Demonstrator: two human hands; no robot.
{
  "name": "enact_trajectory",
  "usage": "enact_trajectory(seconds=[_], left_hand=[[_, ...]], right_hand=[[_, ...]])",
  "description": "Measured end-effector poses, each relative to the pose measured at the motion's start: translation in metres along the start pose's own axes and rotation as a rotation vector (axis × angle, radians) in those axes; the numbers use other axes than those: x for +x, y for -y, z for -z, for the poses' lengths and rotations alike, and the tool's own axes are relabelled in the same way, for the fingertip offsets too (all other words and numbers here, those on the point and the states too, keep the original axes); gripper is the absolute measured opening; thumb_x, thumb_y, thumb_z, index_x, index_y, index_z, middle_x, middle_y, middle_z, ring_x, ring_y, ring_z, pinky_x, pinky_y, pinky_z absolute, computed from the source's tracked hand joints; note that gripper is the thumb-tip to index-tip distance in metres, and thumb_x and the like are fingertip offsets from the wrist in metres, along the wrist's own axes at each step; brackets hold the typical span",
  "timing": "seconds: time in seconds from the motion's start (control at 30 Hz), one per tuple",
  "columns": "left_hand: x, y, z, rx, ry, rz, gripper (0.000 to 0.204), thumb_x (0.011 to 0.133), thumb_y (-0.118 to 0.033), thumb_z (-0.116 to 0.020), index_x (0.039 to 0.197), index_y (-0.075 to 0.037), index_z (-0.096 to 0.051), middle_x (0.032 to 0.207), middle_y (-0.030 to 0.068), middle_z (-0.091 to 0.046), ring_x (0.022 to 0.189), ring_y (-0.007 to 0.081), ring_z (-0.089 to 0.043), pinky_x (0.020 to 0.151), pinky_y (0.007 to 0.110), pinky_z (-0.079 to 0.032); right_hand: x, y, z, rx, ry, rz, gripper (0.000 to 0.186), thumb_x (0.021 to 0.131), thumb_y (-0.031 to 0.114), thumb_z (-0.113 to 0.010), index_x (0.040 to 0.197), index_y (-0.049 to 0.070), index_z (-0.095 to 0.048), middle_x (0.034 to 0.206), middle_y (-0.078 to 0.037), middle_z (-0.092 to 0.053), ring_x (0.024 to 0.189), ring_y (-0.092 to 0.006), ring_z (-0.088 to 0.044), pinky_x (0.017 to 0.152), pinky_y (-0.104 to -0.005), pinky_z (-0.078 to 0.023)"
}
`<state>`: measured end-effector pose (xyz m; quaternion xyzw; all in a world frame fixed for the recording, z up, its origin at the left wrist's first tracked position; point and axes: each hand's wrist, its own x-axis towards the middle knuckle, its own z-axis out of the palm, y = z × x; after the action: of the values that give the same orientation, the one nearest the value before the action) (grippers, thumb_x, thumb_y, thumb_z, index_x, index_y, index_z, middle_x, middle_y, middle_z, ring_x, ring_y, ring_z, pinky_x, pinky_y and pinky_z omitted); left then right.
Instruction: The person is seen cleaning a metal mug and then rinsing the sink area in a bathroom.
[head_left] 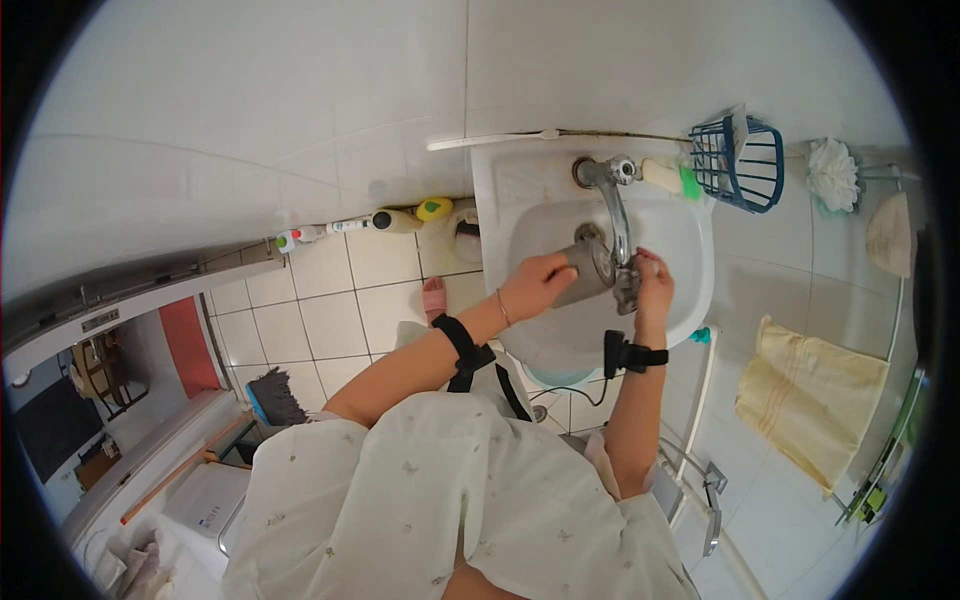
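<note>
— Why is the metal cup [588, 272] lying on its side like that?

— It's tipped so its mouth faces the faucet [612, 205] — held right under the spout, over the bowl of the white sink [530, 235], so anything running off would fall into the basin. I can't make out whether water is flowing.

— And who's doing the holding?

— The left hand [535, 285]. Its grip is clenched around the cup's body from the left side, fingers wrapped over the top. The right hand [652, 283] sits at the open end, just below the spout, closed on something small and grey — a cloth or scrubber, perhaps; it's too blurred to tell which. So one hand steadies and the other works at the rim.

— What does the cup look like?

— Dull grey, cylindrical, with a matte metallic sheen and a paler, shinier rim. No handle shows from here, and its inside is hidden.

— Anything kept close by?

— A pale bar of soap [660, 174] and a green sponge [690, 182] rest on the sink's back ledge, within reach of the right hand. A blue wire basket [745, 165] hangs on the wall beside them, and a yellow towel [810, 395] hangs lower right.
</note>
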<state>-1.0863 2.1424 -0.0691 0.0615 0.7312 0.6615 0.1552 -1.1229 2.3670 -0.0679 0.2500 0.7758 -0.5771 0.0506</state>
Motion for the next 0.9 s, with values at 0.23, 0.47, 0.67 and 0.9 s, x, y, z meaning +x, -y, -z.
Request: enact_trajectory(seconds=[0.23,0.47,0.67,0.9], left_hand=[[-0.001,0.004,0.015,-0.822,-0.092,0.395,0.027,0.089,-0.020,-0.051,0.065,-0.009,-0.043,0.060,0.0003,-0.043,0.053,0.0089,-0.034,0.051,0.023,-0.026],[-0.015,0.008,0.022,-0.943,-0.064,0.329,0.026,0.088,-0.018,-0.048,0.065,-0.011,-0.040,0.057,0.0017,-0.041,0.051,0.0104,-0.033,0.051,0.024,-0.027],[-0.026,0.005,0.029,-0.955,-0.132,0.376,0.027,0.088,-0.023,-0.047,0.066,-0.010,-0.038,0.057,0.0016,-0.039,0.051,0.0111,-0.031,0.054,0.026,-0.028],[-0.035,-0.004,0.033,-1.064,-0.188,0.369,0.028,0.091,-0.024,-0.046,0.068,-0.010,-0.039,0.060,0.0017,-0.041,0.051,0.0109,-0.030,0.055,0.026,-0.029]], right_hand=[[0.010,0.116,-0.024,-0.378,0.158,0.461,0.045,0.079,0.027,-0.070,0.118,0.006,-0.058,0.095,-0.011,-0.066,0.088,-0.0178,-0.062,0.072,-0.0281,-0.047],[0.024,0.136,-0.054,-0.734,0.169,0.638,0.050,0.077,0.037,-0.067,0.116,0.007,-0.058,0.104,-0.017,-0.063,0.095,-0.0323,-0.060,0.080,-0.0377,-0.048],[0.017,0.150,-0.070,-1.094,0.078,0.604,0.048,0.075,0.045,-0.065,0.094,0.001,-0.062,0.086,-0.015,-0.066,0.087,-0.0311,-0.062,0.072,-0.0403,-0.049],[0.012,0.153,-0.066,-0.958,0.000,0.431,0.053,0.077,0.053,-0.059,0.084,0.001,-0.064,0.082,-0.020,-0.066,0.081,-0.0351,-0.063,0.071,-0.0403,-0.049]])
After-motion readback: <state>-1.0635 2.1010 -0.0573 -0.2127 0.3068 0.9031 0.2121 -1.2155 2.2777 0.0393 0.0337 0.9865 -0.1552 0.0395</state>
